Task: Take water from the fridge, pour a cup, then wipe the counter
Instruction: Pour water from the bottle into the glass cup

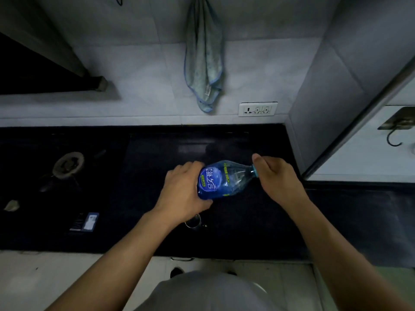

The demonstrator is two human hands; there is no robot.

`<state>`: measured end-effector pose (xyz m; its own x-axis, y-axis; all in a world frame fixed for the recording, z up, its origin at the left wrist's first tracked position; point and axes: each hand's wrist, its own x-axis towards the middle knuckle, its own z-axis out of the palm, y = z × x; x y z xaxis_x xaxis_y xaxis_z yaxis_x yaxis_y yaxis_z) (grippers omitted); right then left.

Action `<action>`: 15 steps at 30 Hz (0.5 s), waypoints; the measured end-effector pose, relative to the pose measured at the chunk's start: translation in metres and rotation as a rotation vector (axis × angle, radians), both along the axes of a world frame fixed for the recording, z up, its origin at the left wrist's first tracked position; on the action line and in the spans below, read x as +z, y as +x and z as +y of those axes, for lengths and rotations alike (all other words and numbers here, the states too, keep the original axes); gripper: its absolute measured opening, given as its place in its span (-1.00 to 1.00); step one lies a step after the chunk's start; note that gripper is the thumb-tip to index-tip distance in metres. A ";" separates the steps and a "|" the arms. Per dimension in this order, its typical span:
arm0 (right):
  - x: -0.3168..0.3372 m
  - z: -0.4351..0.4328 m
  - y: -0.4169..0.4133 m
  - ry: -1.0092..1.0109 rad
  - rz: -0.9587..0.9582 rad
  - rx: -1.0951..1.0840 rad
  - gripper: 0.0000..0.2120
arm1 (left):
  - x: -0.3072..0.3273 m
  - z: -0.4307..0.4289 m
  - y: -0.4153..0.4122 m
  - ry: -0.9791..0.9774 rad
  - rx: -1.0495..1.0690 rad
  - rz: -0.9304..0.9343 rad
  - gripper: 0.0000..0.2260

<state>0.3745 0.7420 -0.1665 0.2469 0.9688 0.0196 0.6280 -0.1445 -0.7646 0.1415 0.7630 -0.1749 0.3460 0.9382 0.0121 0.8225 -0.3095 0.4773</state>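
Note:
A clear plastic water bottle [221, 180] with a blue label lies tilted above the dark counter [247, 232], its neck pointing right. My left hand [184, 194] grips its lower body. My right hand [276, 173] is closed around the light blue cap at the neck. A small glass cup [193, 221] stands on the counter just under my left wrist, mostly hidden by it. A grey-green cloth [204, 63] with a blue edge hangs on the tiled wall above the counter.
A gas burner [67, 163] sits in the counter at the left. A small blue and dark packet [86, 222] lies near the front left. A wall socket [257, 108] is behind the bottle. A hook [395, 129] hangs at the right, past a metal frame.

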 end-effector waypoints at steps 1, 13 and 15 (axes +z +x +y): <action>0.000 -0.004 0.003 0.147 -0.020 0.061 -0.54 | 0.002 0.000 0.000 -0.009 -0.041 -0.035 -0.37; 0.005 -0.009 0.010 0.391 -0.094 0.210 -0.56 | 0.021 0.015 0.002 -0.349 -0.156 -0.261 -0.43; 0.010 -0.011 0.009 0.607 -0.097 0.357 -0.61 | 0.026 0.024 -0.011 -0.626 -0.243 -0.406 -0.43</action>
<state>0.3835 0.7309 -0.1562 -0.1135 0.8012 0.5876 0.6270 0.5165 -0.5832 0.1304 0.7874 -0.1491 0.6240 0.7109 -0.3244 0.4901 -0.0327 0.8710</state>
